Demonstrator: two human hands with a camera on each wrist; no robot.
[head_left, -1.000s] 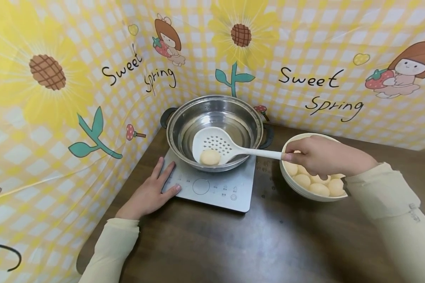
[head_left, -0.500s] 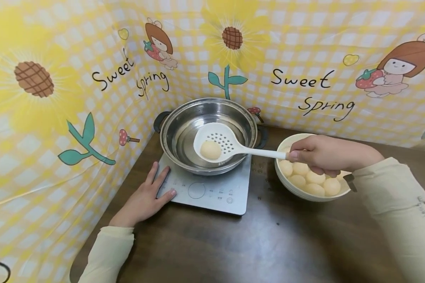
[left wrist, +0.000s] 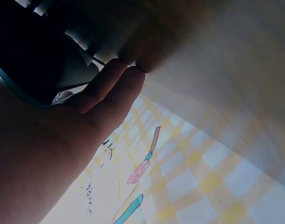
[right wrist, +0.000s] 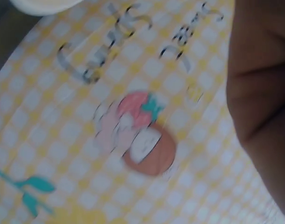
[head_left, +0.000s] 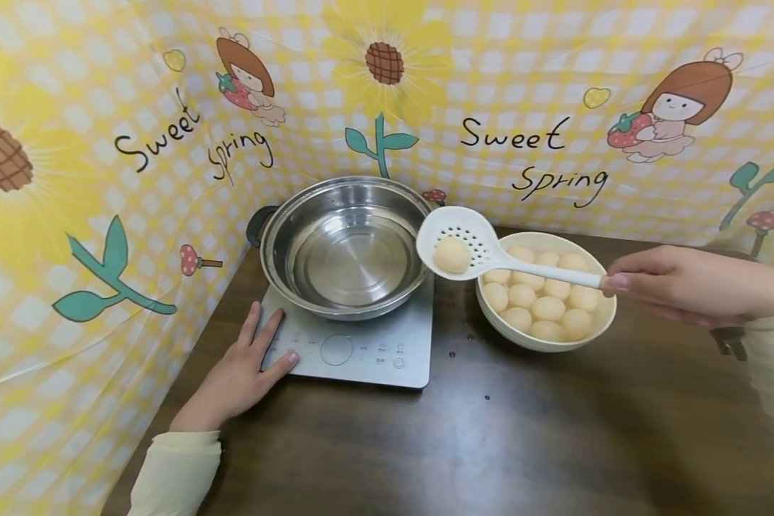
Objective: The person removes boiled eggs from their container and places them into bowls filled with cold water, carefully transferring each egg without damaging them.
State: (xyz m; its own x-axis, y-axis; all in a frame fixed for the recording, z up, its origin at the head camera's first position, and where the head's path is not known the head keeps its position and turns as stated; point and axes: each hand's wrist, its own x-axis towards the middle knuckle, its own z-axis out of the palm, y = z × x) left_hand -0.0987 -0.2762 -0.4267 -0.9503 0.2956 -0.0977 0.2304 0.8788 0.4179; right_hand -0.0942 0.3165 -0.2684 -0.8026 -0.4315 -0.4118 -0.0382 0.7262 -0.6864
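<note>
My right hand [head_left: 703,283] grips the end of the handle of a white skimmer [head_left: 542,271]. In the skimmer's perforated bowl lies one pale, round, egg-like ball [head_left: 452,254]. That bowl hangs between the steel pot [head_left: 277,269] and a cream bowl [head_left: 506,337], while the handle crosses above the cream bowl. Several similar pale balls [head_left: 547,308] fill the cream bowl. My left hand [head_left: 232,380] rests with spread fingers at the left front edge of the induction cooker [head_left: 393,358]. Part of the left hand [left wrist: 100,102] fills the left wrist view; the right wrist view misses the skimmer.
The pot stands on the cooker, apparently with clear water inside, its black left handle [head_left: 258,226] near the wall. A checked yellow cloth [head_left: 490,72] covers the walls behind and to the left. Water drops [head_left: 452,354] dot the brown table [head_left: 438,444].
The skimmer with its ball has come out from over the pot and moved right, toward the cream bowl. My left hand stays at the cooker's edge. The head view has turned a little right.
</note>
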